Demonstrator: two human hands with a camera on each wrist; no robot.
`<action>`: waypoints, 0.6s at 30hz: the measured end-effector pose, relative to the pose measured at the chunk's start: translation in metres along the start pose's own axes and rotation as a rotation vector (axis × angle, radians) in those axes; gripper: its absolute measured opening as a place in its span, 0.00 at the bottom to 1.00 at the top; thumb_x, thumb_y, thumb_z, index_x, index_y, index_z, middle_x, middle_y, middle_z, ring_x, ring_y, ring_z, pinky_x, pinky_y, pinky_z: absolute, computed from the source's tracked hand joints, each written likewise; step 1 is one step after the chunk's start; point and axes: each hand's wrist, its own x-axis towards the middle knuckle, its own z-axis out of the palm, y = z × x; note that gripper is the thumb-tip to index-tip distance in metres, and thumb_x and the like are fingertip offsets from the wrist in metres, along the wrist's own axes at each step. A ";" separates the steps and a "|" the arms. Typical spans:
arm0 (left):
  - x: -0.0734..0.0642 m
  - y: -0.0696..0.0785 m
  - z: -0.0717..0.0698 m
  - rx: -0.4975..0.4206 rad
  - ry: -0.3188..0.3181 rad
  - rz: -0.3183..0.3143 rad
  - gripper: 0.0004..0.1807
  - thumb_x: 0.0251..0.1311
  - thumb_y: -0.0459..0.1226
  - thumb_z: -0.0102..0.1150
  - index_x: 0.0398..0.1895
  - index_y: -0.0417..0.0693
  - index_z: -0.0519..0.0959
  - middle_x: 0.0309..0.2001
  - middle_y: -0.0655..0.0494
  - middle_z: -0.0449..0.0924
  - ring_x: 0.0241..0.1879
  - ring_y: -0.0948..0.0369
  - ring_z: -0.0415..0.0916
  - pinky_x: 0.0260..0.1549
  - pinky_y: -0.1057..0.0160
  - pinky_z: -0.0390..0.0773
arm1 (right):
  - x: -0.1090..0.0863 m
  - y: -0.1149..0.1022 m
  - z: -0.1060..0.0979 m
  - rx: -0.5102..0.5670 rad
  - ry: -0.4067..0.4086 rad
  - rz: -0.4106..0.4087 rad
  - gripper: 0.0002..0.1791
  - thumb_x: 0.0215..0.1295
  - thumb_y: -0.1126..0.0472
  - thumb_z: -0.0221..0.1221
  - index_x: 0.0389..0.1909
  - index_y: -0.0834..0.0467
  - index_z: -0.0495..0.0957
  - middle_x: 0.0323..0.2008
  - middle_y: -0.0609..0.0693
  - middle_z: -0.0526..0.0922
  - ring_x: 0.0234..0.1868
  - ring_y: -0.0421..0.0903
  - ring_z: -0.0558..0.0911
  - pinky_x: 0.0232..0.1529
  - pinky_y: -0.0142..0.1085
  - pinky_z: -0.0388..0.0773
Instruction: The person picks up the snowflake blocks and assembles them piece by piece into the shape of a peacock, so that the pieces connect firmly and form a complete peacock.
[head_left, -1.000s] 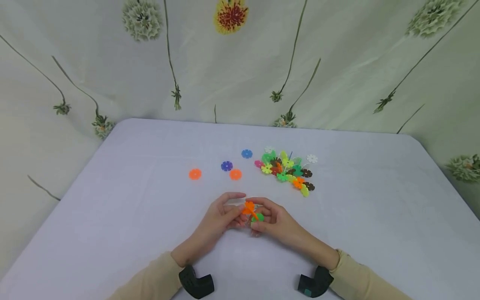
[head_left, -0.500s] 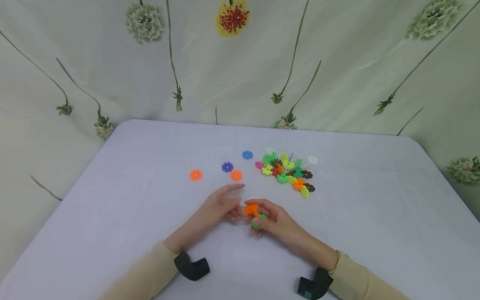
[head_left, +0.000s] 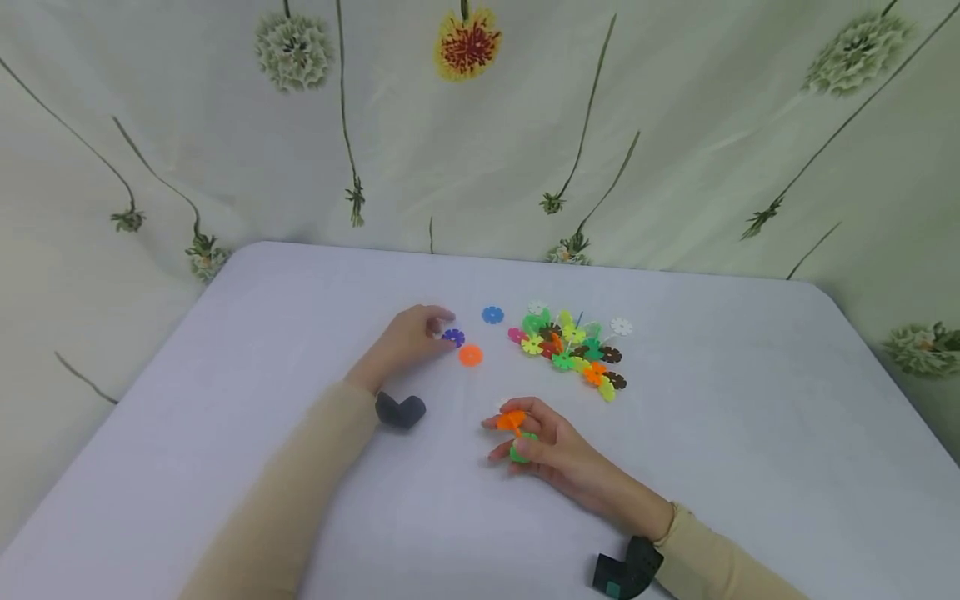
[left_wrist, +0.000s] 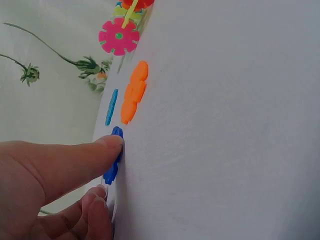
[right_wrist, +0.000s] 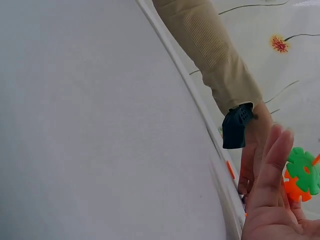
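My left hand (head_left: 408,337) is over the left of the table, thumb and forefinger about a dark blue flower-shaped building disc (head_left: 454,337) lying flat. In the left wrist view the thumb overlaps this blue disc (left_wrist: 113,167); in the head view the forefinger's tip looks apart from it. My right hand (head_left: 551,446), above the table nearer me, pinches a green disc (head_left: 522,448) joined to orange discs (head_left: 512,419). The right wrist view shows the green disc (right_wrist: 304,170) in front of the orange one (right_wrist: 295,190); the fingers hide part of them.
An orange disc (head_left: 471,355) lies just right of my left hand, and a lighter blue disc (head_left: 492,315) behind it. A pile of joined multicoloured discs (head_left: 573,342) sits further right on the white table (head_left: 712,400). A flowered cloth (head_left: 675,167) hangs behind.
My left hand has left the joined discs and moved forward and left to the dark blue disc, covering where the left orange disc lay. My right hand stays nearly in place, holding the joined discs.
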 end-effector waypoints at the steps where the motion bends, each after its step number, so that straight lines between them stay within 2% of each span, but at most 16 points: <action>1: 0.002 0.000 0.000 0.011 -0.007 0.004 0.21 0.57 0.38 0.63 0.54 0.45 0.75 0.41 0.48 0.75 0.41 0.52 0.70 0.42 0.57 0.72 | 0.000 0.000 0.000 0.011 0.000 0.005 0.17 0.68 0.68 0.50 0.56 0.58 0.62 0.56 0.56 0.73 0.45 0.48 0.79 0.45 0.36 0.75; 5: 0.005 0.002 0.000 0.015 -0.001 -0.005 0.15 0.56 0.36 0.64 0.46 0.44 0.75 0.38 0.48 0.75 0.40 0.52 0.71 0.41 0.56 0.72 | -0.001 -0.001 0.000 0.016 0.018 0.011 0.14 0.68 0.68 0.50 0.52 0.57 0.61 0.49 0.54 0.75 0.39 0.45 0.79 0.39 0.32 0.74; 10: -0.005 0.002 0.000 -0.040 0.064 0.014 0.11 0.57 0.35 0.63 0.41 0.41 0.76 0.39 0.47 0.77 0.40 0.52 0.73 0.42 0.55 0.73 | 0.000 -0.001 -0.001 -0.064 0.087 0.008 0.14 0.66 0.69 0.52 0.50 0.60 0.63 0.43 0.55 0.77 0.35 0.45 0.78 0.34 0.31 0.74; 14: -0.029 0.007 0.006 -0.140 0.100 0.065 0.08 0.57 0.34 0.63 0.38 0.42 0.79 0.35 0.52 0.80 0.36 0.56 0.76 0.38 0.58 0.76 | 0.000 -0.002 -0.005 -0.218 0.174 -0.017 0.17 0.63 0.67 0.58 0.51 0.64 0.65 0.41 0.58 0.80 0.35 0.47 0.80 0.36 0.33 0.77; 18: -0.063 0.024 0.021 -0.327 0.053 0.147 0.07 0.56 0.33 0.64 0.37 0.41 0.80 0.31 0.55 0.81 0.32 0.60 0.80 0.35 0.62 0.79 | 0.000 -0.004 -0.011 -0.357 0.242 -0.070 0.22 0.61 0.67 0.61 0.53 0.68 0.65 0.42 0.62 0.80 0.37 0.49 0.82 0.39 0.36 0.79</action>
